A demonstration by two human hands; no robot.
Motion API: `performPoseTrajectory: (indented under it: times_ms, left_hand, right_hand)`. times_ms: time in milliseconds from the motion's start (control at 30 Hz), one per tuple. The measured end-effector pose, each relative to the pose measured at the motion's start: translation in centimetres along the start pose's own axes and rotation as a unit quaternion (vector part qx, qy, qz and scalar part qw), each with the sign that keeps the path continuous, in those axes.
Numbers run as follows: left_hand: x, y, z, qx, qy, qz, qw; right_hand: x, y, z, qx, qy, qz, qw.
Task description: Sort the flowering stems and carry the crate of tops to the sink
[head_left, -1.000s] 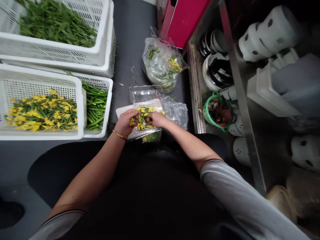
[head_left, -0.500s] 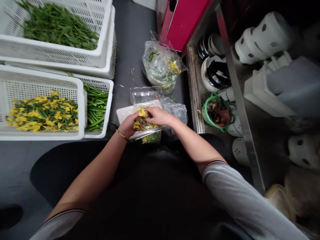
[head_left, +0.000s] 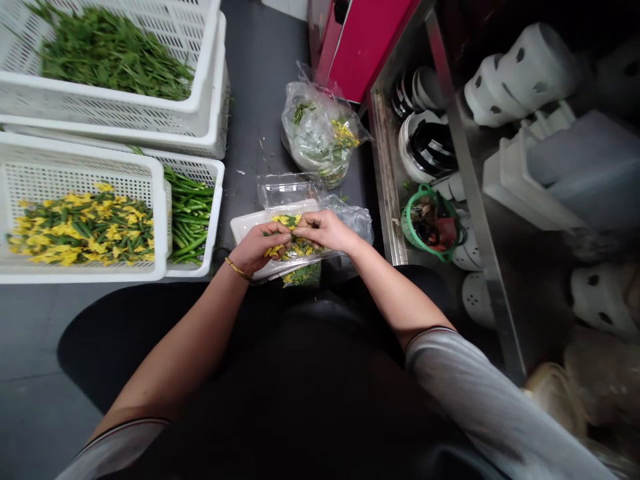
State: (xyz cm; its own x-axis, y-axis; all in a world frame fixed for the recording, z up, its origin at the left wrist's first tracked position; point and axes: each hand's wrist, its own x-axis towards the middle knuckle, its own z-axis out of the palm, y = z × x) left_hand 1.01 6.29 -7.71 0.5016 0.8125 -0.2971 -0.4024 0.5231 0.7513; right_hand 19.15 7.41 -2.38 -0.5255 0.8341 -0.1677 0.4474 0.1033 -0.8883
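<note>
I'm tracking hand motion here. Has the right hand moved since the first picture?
Yes. Judged against the clear plastic container, which lies beyond it, the right hand has moved slightly up the picture, nearer to that container.

We are seeing a white crate (head_left: 161,233) patterned with small holes, and yellow-and-green blossoms (head_left: 83,227) inside it. Right of the crate, we are noticing bright green stalks (head_left: 190,223), yellow-and-green sprigs (head_left: 301,249), a white tray (head_left: 244,223), a magenta panel (head_left: 367,47) and a mint-green basket (head_left: 410,233); above it, deeper green leaves (head_left: 115,57).
</note>
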Motion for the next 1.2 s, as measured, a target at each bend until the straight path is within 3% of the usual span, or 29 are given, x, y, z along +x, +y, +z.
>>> performPoseTrajectory:
  times_ms: [100, 167, 233, 267, 333, 367, 433, 533, 600, 700, 800, 900, 1067, 1200]
  left_hand:
    - [-0.7, 0.4, 0.2, 0.008, -0.07, -0.013, 0.997]
    - [-1.1, 0.7, 0.1, -0.018, -0.102, -0.001, 0.995]
    - [-1.4, 1.0, -0.2, -0.059, -0.105, 0.035, 0.992]
    - [-1.4, 1.2, -0.4, -0.075, -0.099, 0.053, 0.991]
    - [-1.4, 1.4, -0.8, -0.081, -0.087, 0.068, 0.991]
    - [-1.4, 1.4, -0.9, -0.072, -0.084, 0.07, 0.991]
    - [-1.3, 1.4, -1.0, -0.051, -0.082, 0.078, 0.992]
    - [-1.1, 1.4, -0.9, -0.039, -0.053, 0.099, 0.993]
    - [-0.9, 1.3, -0.8, -0.04, -0.01, 0.1, 0.994]
    - [-0.3, 0.8, -0.9, 0.003, 0.062, 0.082, 0.995]
    - [0.4, 0.0, -0.9, 0.129, 0.119, 0.061, 0.983]
    - [0.8, -0.7, -0.7, 0.267, 0.098, 0.055, 0.957]
    - [0.6, -0.8, -0.1, 0.378, 0.022, 0.061, 0.924]
    - [0.2, -0.4, 0.3, 0.382, 0.058, 0.096, 0.917]
  right_hand:
    - [-0.5, 0.0, 0.0, 0.1, -0.082, -0.005, 0.992]
    - [-0.5, 0.8, -0.5, 0.075, -0.114, 0.018, 0.99]
    - [-0.1, 2.0, -1.0, -0.056, -0.119, 0.085, 0.988]
    - [0.3, 2.7, -1.1, -0.154, -0.109, 0.132, 0.973]
    - [1.2, 3.8, -0.6, -0.332, -0.084, 0.204, 0.917]
    - [1.7, 4.2, 0.1, -0.383, -0.083, 0.221, 0.893]
    - [2.8, 4.7, 2.1, -0.407, -0.119, 0.226, 0.877]
    - [4.3, 5.2, 4.5, -0.37, -0.182, 0.221, 0.884]
    - [4.7, 5.5, 4.6, -0.36, -0.198, 0.226, 0.883]
    - [4.3, 5.6, 2.3, -0.346, -0.192, 0.2, 0.896]
    - [3.2, 4.6, -0.5, -0.329, -0.171, 0.153, 0.916]
    - [2.0, 2.9, -1.9, -0.304, -0.157, 0.105, 0.934]
    - [0.8, 1.1, -1.3, -0.264, -0.065, 0.045, 0.961]
    - [0.7, 1.3, -0.1, -0.126, 0.027, 0.021, 0.992]
